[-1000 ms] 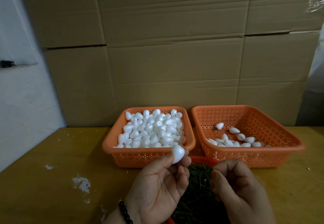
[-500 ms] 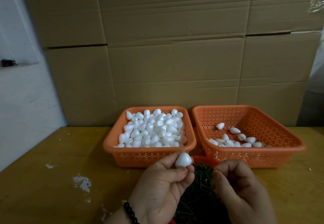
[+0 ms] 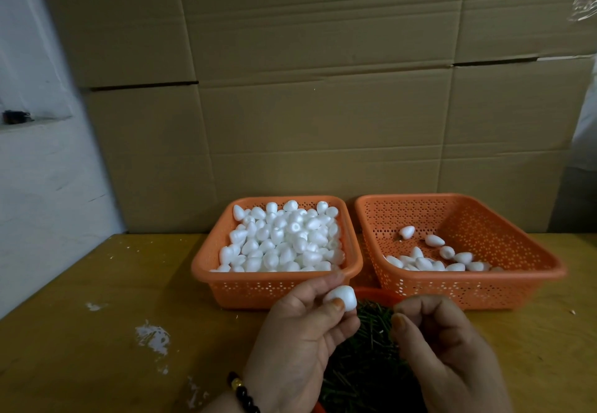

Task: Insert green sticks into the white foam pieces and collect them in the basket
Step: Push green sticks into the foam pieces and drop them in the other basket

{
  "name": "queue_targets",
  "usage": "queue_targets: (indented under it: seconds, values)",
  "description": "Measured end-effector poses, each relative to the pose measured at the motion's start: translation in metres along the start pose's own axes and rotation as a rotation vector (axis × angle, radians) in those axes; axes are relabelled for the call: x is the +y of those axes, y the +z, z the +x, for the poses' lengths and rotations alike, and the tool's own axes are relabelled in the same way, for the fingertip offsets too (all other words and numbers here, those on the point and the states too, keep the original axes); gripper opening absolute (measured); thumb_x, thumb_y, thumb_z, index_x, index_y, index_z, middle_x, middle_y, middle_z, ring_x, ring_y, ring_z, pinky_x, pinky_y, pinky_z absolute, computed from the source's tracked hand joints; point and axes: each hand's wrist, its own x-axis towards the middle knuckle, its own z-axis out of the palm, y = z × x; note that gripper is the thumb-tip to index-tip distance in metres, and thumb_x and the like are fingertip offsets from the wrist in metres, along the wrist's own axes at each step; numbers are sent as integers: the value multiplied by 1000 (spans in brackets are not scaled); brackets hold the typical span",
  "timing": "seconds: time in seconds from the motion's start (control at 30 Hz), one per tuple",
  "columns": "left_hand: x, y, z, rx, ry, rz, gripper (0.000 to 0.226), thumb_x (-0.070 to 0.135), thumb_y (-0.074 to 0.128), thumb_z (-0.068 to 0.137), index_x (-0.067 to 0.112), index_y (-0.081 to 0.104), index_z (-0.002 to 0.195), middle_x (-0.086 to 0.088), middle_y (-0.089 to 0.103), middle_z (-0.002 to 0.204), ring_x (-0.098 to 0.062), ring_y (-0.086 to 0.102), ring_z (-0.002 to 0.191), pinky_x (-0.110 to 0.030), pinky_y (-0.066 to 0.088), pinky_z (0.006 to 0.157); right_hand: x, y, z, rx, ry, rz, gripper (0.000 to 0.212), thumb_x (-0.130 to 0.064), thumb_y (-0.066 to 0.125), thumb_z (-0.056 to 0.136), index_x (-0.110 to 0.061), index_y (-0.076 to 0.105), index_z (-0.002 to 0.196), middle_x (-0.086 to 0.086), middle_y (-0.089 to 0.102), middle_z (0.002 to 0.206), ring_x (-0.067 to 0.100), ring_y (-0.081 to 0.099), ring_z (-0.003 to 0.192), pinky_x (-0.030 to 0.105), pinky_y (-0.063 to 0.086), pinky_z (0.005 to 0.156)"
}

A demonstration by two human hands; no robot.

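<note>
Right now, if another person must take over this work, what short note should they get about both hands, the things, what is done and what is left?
Left hand: pinches one white egg-shaped foam piece; no stick shows in it.
Right hand: fingers curled, pinching over the pile of thin green sticks; whether it holds a stick cannot be told.
Left orange perforated plastic basket: heaped with foam pieces.
Right orange perforated plastic basket: about a dozen pieces along its near side.
Left to do: stick the held piece, drop it in the right basket, then continue.

No readable txt, labels, brands or nos. on any surface in view.
</note>
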Motion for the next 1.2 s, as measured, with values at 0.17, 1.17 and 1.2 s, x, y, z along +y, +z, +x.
queue_targets:
  seconds: [0.17,1.17,1.2]
  values:
    - [-3,-2,0,-20,69,104,29,-9,66,81,13,77,94,-8,71,109,-19,71,92,-27,56,71,0,-1,-1,-38,-53,-37,29,-31,65,67,-43,68,94,1,68,73,6,64,62,13,49,59]
    - [-6,-4,-5,-70,337,561,37,54,72,63,40,72,97,5,73,94,-13,69,88,-30,58,74,-2,0,-2,-3,-15,55,22,-38,67,67,-19,67,79,5,57,56,10,51,48,19,39,46]
    - [-6,-4,-5,-64,315,524,35,52,74,64,37,73,96,3,73,92,-13,70,86,-28,58,71,-2,0,-2,-1,-13,55,22,-38,67,66,-20,67,78,5,57,56,10,51,48,19,39,45]
